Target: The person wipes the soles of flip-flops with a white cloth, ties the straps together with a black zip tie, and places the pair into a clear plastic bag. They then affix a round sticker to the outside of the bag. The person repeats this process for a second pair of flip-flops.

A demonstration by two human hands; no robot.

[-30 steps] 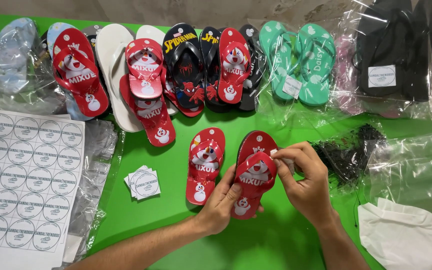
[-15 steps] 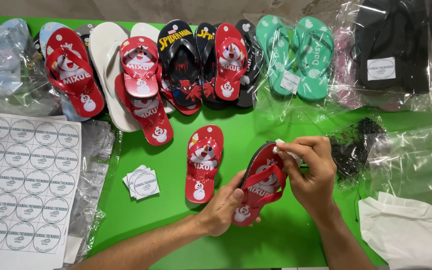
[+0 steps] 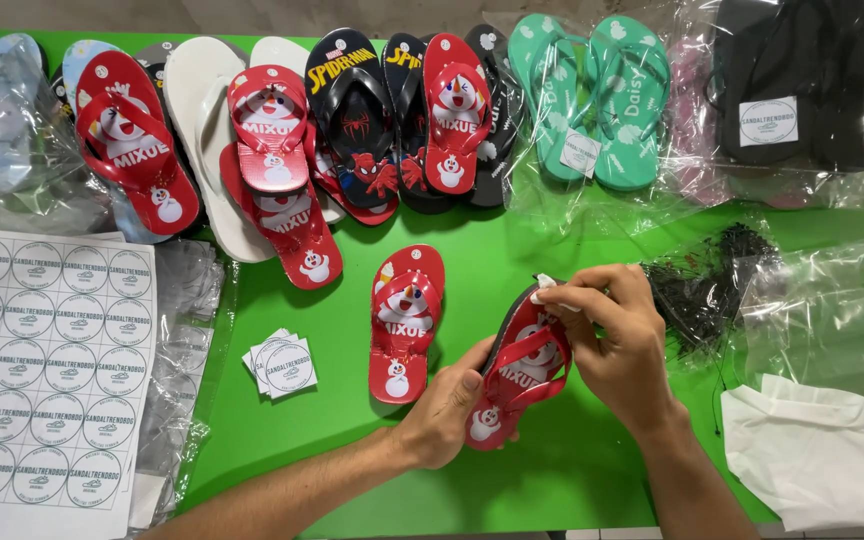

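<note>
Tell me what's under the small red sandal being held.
The red sandal is tilted up between left hand and right hand; beneath shows green table. Its underside is hidden.

A white sheet of round white stickers (image 3: 44,365) lies at nine o'clock on the green table, with a small stack of cut square labels (image 3: 282,364) just right of it. At one o'clock, green sandals in a clear plastic bag (image 3: 592,110) carry a small white tag (image 3: 580,153). At two o'clock, a clear bag of black sandals (image 3: 802,90) bears a white rectangular label (image 3: 767,121), and an empty clear bag (image 3: 832,310) lies at three o'clock.
</note>
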